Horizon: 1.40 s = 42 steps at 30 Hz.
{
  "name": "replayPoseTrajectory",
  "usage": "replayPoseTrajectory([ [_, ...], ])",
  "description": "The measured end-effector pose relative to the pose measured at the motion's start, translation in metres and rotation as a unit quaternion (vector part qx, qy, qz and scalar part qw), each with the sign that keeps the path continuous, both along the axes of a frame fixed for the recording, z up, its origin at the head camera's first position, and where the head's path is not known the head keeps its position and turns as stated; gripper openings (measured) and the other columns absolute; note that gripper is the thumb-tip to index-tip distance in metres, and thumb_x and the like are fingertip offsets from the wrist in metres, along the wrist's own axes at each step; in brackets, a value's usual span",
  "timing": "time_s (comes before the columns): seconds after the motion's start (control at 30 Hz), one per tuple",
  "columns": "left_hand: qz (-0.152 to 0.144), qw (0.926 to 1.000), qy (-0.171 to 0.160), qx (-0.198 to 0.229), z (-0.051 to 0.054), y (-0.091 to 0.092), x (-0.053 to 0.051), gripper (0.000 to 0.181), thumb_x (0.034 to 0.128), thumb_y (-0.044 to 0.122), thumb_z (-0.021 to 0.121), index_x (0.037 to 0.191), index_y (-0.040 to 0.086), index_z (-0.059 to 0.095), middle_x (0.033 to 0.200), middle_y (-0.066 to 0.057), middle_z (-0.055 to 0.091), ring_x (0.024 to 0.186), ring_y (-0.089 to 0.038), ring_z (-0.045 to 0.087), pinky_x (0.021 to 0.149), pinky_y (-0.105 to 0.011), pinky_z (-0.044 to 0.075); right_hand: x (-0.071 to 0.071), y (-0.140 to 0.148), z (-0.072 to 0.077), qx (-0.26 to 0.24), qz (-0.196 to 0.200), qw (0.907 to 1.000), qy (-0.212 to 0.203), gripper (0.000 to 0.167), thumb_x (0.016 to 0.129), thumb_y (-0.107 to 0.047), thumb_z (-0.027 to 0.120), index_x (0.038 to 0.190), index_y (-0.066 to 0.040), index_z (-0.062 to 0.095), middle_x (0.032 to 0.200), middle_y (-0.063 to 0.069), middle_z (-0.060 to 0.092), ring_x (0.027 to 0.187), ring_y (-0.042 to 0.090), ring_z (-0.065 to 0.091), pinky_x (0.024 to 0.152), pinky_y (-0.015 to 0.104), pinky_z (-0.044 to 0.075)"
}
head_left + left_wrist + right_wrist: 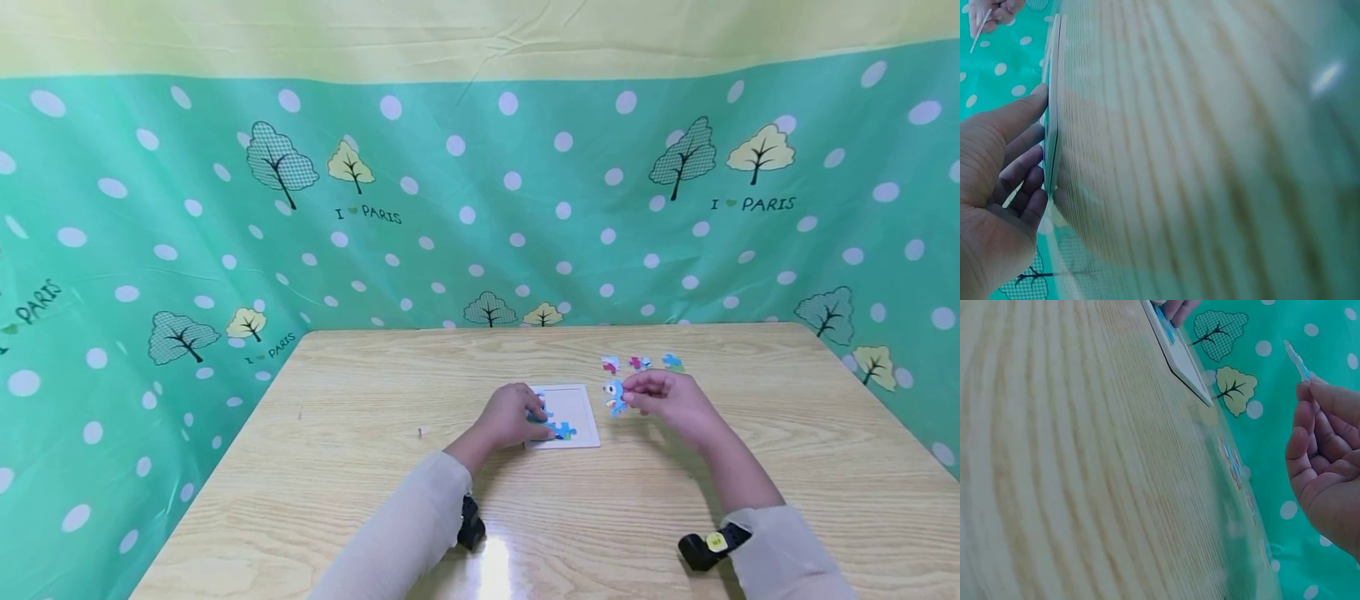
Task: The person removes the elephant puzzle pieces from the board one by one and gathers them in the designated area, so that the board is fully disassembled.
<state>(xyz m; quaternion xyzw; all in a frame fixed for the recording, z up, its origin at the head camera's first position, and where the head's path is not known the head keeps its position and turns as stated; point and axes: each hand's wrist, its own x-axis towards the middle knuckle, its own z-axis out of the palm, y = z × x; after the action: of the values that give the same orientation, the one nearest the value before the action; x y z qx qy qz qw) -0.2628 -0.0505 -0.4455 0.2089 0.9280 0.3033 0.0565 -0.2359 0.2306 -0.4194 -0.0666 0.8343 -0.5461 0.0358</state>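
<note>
Pinching a blue puzzle piece (615, 398) above the table (360, 392), a person's right hand (670, 403) hovers just right of a white tray (576, 408); the left hand (512, 414), thumb and fingers spread, touches blue pieces (563, 431) inside it. Loose pieces (672, 362) lie farther back.

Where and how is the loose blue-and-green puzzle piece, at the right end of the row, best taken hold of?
Probably pinch the blue-and-green piece by opposite edges, coming from above and its right: it is thin, lies flat on the table, and the nearest loose piece is on its left.
</note>
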Motion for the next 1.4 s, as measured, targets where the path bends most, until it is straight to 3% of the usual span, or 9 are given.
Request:
replayPoseTrajectory([
  [0.27,0.003,1.0000,-0.003,-0.001,0.000,0.000,0.000,0.017,0.0815,0.025,0.091,0.087,0.011,0.082,0.109,0.002,0.070,0.110,-0.019,0.063,0.102,-0.033,0.049,0.001,0.014,0.000,-0.024,-0.009,0.9996,0.011,0.028,0.100,-0.009,0.070,0.120,0.010,0.065,0.097,0.006,0.072,0.086,0.015,0.067,0.077,0.031,0.059],
  [0.8,0.012,0.9998,-0.015,0.003,0.001,0.001,0.000,0.017,0.0815,0.026,0.091,0.086,0.013,0.081,0.110,0.003,0.069,0.111,-0.019,0.063,0.103,-0.033,0.049,0.004,0.037,0.002,-0.020,-0.066,0.9976,0.009,0.033,0.103,-0.013,0.066,0.126,0.012,0.063,0.101,0.001,0.073,0.088,0.019,0.070,0.078,0.028,0.059],
  [1.07,0.006,0.9999,-0.008,0.006,0.001,-0.001,0.000,0.017,0.0815,0.026,0.091,0.086,0.012,0.082,0.109,0.003,0.070,0.111,-0.019,0.063,0.103,-0.033,0.049,-0.002,0.046,-0.005,-0.044,-0.094,0.9946,-0.006,0.036,0.104,-0.009,0.064,0.131,0.014,0.059,0.096,-0.008,0.070,0.085,0.007,0.068,0.078,0.027,0.060],
  [1.4,0.007,0.9999,-0.012,0.008,0.001,-0.001,0.001,0.016,0.0817,0.024,0.091,0.086,0.012,0.082,0.111,0.003,0.070,0.112,-0.019,0.063,0.104,-0.033,0.049,-0.015,0.053,-0.014,-0.027,-0.100,0.9943,-0.026,0.035,0.101,-0.009,0.068,0.128,0.013,0.061,0.096,-0.005,0.072,0.083,0.010,0.067,0.075,0.026,0.059],
])
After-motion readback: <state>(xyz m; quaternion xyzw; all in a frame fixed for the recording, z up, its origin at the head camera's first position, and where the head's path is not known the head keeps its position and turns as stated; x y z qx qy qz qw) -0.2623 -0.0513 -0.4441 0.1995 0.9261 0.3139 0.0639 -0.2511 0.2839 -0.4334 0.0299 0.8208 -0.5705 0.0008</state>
